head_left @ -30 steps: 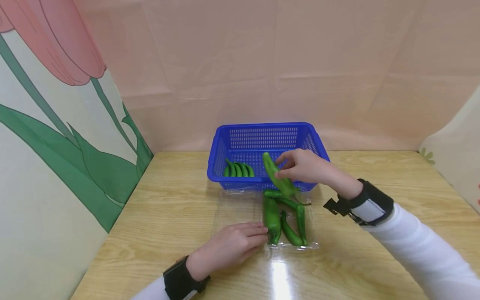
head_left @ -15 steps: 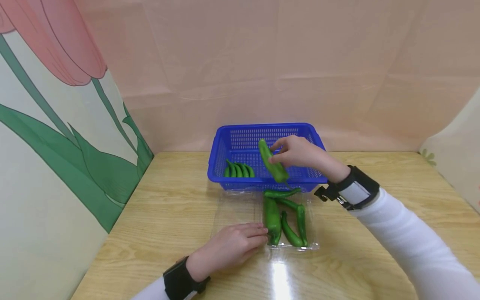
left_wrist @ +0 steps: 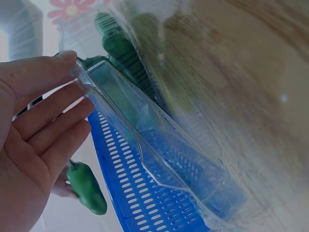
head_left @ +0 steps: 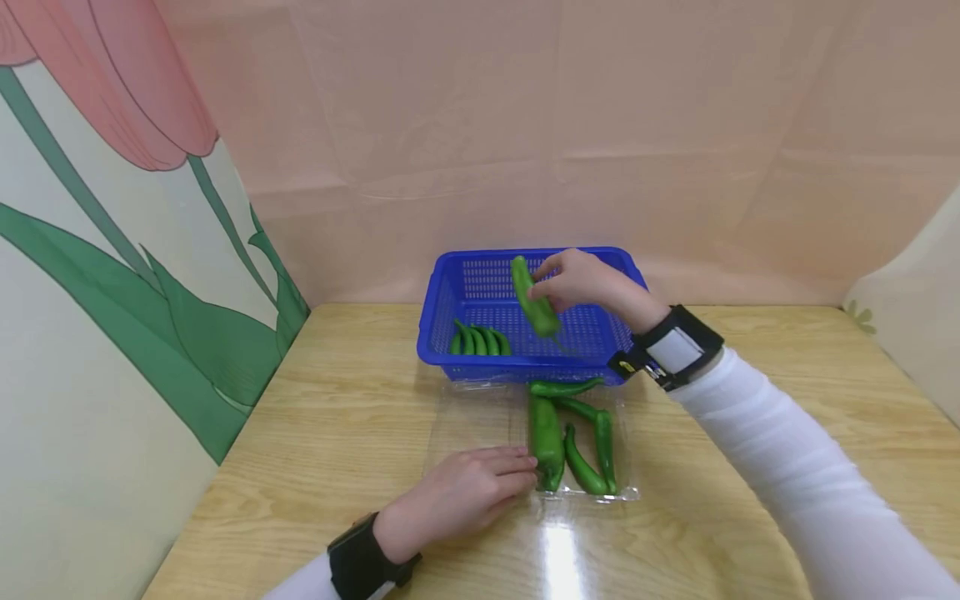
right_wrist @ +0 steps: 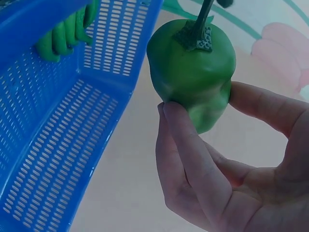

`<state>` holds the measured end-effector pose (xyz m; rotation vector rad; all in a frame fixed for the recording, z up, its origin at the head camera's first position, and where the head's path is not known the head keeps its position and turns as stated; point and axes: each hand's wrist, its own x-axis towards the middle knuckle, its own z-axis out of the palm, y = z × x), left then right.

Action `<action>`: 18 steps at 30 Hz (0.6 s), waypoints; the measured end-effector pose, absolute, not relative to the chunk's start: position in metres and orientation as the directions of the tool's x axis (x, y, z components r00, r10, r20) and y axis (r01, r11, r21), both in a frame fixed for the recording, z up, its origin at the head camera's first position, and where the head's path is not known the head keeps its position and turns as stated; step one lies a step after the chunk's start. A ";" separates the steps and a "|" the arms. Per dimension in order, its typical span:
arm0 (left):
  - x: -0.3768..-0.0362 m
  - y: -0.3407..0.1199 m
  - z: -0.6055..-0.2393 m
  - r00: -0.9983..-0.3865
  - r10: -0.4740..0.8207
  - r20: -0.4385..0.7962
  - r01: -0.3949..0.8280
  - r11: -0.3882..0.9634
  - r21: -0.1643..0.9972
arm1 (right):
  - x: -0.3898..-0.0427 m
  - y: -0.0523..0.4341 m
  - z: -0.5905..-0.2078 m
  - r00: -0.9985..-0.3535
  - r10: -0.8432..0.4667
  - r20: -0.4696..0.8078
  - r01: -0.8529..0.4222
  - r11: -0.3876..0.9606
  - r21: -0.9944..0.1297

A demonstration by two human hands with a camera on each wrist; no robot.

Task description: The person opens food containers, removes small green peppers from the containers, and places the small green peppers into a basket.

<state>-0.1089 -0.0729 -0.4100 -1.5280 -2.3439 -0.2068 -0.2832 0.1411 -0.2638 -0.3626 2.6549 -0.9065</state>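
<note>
My right hand (head_left: 577, 279) pinches a long green pepper (head_left: 534, 307) and holds it in the air over the blue basket (head_left: 450, 287). The right wrist view shows its stem end (right_wrist: 195, 36) between thumb and fingers (right_wrist: 186, 145). Several green peppers (head_left: 480, 340) lie in the basket's left part. My left hand (head_left: 468, 492) rests flat with straight fingers on the open lid of a clear plastic tray (head_left: 626, 493) in front of the basket. The left wrist view shows those fingers (left_wrist: 46, 125) against the clear tray's edge (left_wrist: 145, 145). Several green peppers (head_left: 570, 433) lie in the tray.
The wooden table (head_left: 337, 417) carries the basket and the tray. A panel with a painted tulip (head_left: 112, 208) stands at the left and a pink backdrop (head_left: 675, 125) closes the back. A pale panel (head_left: 915, 325) stands at the right edge.
My right hand has lifted the pepper from just above the tray up and back, over the basket. The left hand has stayed on the tray's lid.
</note>
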 end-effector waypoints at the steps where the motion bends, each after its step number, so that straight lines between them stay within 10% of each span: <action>1: -0.109 -0.073 -0.410 -0.367 0.861 0.353 0.909 0.413 -0.061 | -0.286 0.140 -0.264 -0.920 -0.332 -0.210 -0.131 0.763 -0.633; 18: -0.109 -0.073 -0.408 -0.367 0.862 0.350 0.906 0.417 -0.077 | -0.323 0.123 -0.273 -0.911 -0.337 -0.237 -0.073 0.697 -0.713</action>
